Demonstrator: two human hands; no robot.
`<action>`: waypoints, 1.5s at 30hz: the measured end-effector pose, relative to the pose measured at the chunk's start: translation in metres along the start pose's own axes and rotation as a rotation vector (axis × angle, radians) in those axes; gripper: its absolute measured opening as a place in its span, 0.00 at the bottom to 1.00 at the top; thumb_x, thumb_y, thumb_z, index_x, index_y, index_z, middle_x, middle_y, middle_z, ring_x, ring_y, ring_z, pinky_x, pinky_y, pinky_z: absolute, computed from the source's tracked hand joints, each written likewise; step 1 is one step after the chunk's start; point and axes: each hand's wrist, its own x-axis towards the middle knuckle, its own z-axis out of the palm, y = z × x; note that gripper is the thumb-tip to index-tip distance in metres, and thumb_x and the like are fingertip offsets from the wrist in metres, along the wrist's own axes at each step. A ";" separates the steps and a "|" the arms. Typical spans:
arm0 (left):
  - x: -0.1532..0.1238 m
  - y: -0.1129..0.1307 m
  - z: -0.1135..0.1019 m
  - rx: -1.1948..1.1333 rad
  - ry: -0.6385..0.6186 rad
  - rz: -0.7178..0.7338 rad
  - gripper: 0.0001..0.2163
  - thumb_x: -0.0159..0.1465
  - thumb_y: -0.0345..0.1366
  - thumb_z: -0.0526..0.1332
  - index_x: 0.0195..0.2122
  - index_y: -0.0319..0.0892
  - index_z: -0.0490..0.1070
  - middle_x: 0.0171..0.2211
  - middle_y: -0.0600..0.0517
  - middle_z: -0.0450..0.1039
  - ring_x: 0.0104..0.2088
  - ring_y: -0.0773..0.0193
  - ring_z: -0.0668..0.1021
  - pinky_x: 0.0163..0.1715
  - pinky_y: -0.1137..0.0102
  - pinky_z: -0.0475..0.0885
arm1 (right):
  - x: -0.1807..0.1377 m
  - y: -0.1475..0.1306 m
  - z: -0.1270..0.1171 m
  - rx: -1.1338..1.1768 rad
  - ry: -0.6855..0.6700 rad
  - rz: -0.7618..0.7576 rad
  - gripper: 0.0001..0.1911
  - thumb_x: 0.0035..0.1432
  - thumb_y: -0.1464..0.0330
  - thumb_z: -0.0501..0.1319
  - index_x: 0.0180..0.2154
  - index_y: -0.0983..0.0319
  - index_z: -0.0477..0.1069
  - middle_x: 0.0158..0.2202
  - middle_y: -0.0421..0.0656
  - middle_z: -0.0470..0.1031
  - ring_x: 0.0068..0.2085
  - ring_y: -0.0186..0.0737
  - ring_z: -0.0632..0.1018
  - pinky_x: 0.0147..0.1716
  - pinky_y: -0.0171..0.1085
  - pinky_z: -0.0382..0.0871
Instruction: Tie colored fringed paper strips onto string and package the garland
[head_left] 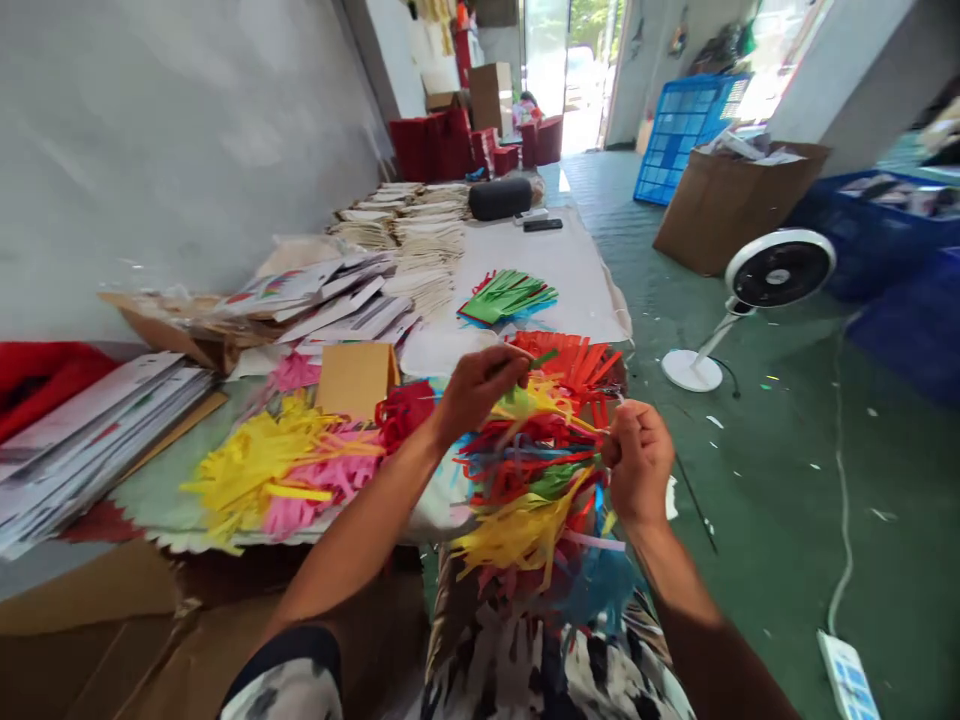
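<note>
"Where's the bundle of paper strips (525,530)?"

"Between the two hands, draped from the near corner of the surface (585,270) down over the person's lap. It's red, yellow, green, blue and pink, all fringed."

"And the hands?"

"Both are gripping it. The left hand (484,390) pinches at the top, with a short green strip (543,359) poking out by its fingertips. The right hand (641,455) is curled closed at the right edge. (Exactly which strand each one has, I can't tell; it's blurred there.)"

"What lies closest?"

"Orange-red fringe (585,362) just beyond the hands. Left of them, a dark red tuft (406,410), then a yellow pile (259,455) beside pink strips (341,470), with a tan box (355,380) standing just behind."

"Further along the surface?"

"A green fringe (514,293) lies alone on the white part. To its left are printed packets (352,300) in a loose heap, then cream stacks (431,240) running back towards a dark rounded case (500,199)."

"And off to the right?"

"A white fan (780,272) stands on the green floor (772,450), with a power strip (847,672) nearer the person. Behind the fan there's a filled cardboard box (731,205), and a blue crate (675,135) leans just past that."
</note>
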 end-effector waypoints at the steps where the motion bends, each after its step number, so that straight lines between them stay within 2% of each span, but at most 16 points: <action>1: 0.000 -0.004 0.019 -0.055 -0.050 -0.033 0.20 0.65 0.56 0.70 0.39 0.41 0.80 0.28 0.53 0.75 0.29 0.67 0.73 0.30 0.72 0.67 | 0.000 -0.001 -0.001 0.001 -0.008 0.005 0.22 0.61 0.49 0.71 0.37 0.58 0.68 0.21 0.28 0.55 0.19 0.27 0.53 0.17 0.30 0.47; 4: -0.006 -0.012 0.057 -0.135 -0.136 -0.121 0.20 0.65 0.55 0.70 0.37 0.40 0.79 0.28 0.53 0.74 0.28 0.68 0.71 0.29 0.72 0.65 | 0.002 -0.005 -0.005 -0.033 -0.033 0.020 0.22 0.59 0.50 0.73 0.44 0.59 0.74 0.22 0.28 0.54 0.20 0.27 0.52 0.18 0.31 0.46; 6: -0.010 -0.013 0.070 -0.132 -0.173 -0.161 0.20 0.65 0.56 0.69 0.37 0.40 0.80 0.29 0.53 0.74 0.28 0.68 0.71 0.29 0.72 0.65 | 0.004 -0.005 -0.008 -0.055 -0.040 0.011 0.24 0.58 0.51 0.74 0.47 0.59 0.76 0.23 0.29 0.55 0.21 0.27 0.53 0.19 0.31 0.46; 9: -0.015 -0.011 0.078 -0.132 -0.220 -0.200 0.22 0.64 0.57 0.69 0.36 0.40 0.79 0.28 0.53 0.74 0.28 0.68 0.71 0.28 0.72 0.64 | 0.004 -0.002 -0.011 -0.102 -0.030 -0.001 0.21 0.57 0.51 0.74 0.42 0.59 0.77 0.23 0.30 0.56 0.22 0.28 0.53 0.20 0.31 0.47; 12: -0.017 -0.008 0.080 -0.162 -0.244 -0.225 0.21 0.64 0.57 0.70 0.35 0.40 0.78 0.28 0.53 0.74 0.28 0.68 0.71 0.28 0.72 0.64 | 0.004 0.002 -0.011 -0.153 -0.025 0.006 0.20 0.57 0.50 0.73 0.38 0.60 0.77 0.22 0.30 0.56 0.22 0.28 0.53 0.20 0.32 0.48; 15: -0.020 -0.008 0.080 -0.160 -0.243 -0.225 0.20 0.65 0.55 0.69 0.35 0.40 0.77 0.28 0.53 0.73 0.28 0.68 0.71 0.29 0.72 0.65 | 0.004 0.003 -0.011 -0.165 -0.038 0.001 0.19 0.59 0.51 0.72 0.38 0.60 0.77 0.23 0.30 0.56 0.22 0.28 0.54 0.20 0.32 0.48; 21: -0.027 -0.014 0.079 -0.072 -0.197 -0.127 0.17 0.68 0.52 0.68 0.37 0.41 0.78 0.30 0.53 0.74 0.30 0.67 0.71 0.32 0.72 0.67 | 0.000 0.003 -0.012 -0.183 -0.064 -0.024 0.15 0.62 0.55 0.70 0.37 0.60 0.76 0.23 0.32 0.60 0.23 0.29 0.56 0.21 0.32 0.51; 30: -0.037 -0.007 0.076 0.168 -0.170 0.004 0.12 0.73 0.45 0.63 0.40 0.43 0.81 0.34 0.51 0.82 0.34 0.63 0.78 0.36 0.70 0.71 | -0.001 0.003 -0.008 -0.277 -0.053 -0.068 0.11 0.61 0.59 0.66 0.32 0.59 0.73 0.23 0.32 0.60 0.24 0.30 0.58 0.22 0.32 0.52; 33: -0.040 -0.009 0.080 0.327 -0.134 0.101 0.07 0.70 0.41 0.67 0.43 0.45 0.81 0.39 0.49 0.84 0.38 0.60 0.81 0.42 0.67 0.73 | -0.001 -0.001 -0.006 -0.310 -0.014 -0.067 0.11 0.58 0.60 0.67 0.29 0.59 0.70 0.22 0.32 0.60 0.23 0.30 0.58 0.22 0.32 0.52; 36: -0.043 -0.012 0.084 0.446 -0.071 0.187 0.06 0.68 0.39 0.70 0.45 0.47 0.81 0.42 0.48 0.85 0.43 0.56 0.83 0.46 0.64 0.74 | -0.001 -0.004 -0.004 -0.309 -0.001 -0.051 0.13 0.57 0.59 0.68 0.27 0.58 0.68 0.21 0.32 0.60 0.23 0.30 0.58 0.22 0.32 0.52; 41: -0.043 -0.009 0.083 0.343 0.005 0.131 0.05 0.70 0.39 0.67 0.41 0.47 0.82 0.38 0.51 0.85 0.37 0.60 0.84 0.41 0.66 0.75 | -0.002 -0.005 -0.006 -0.337 -0.042 -0.057 0.18 0.59 0.53 0.69 0.28 0.60 0.72 0.21 0.33 0.62 0.23 0.30 0.59 0.23 0.33 0.52; 45: -0.042 -0.004 0.083 0.318 0.038 0.119 0.05 0.70 0.38 0.66 0.40 0.46 0.82 0.39 0.50 0.85 0.39 0.58 0.83 0.44 0.64 0.75 | -0.002 -0.003 -0.008 -0.335 -0.059 -0.044 0.18 0.60 0.53 0.69 0.29 0.60 0.74 0.21 0.34 0.64 0.23 0.31 0.60 0.23 0.32 0.53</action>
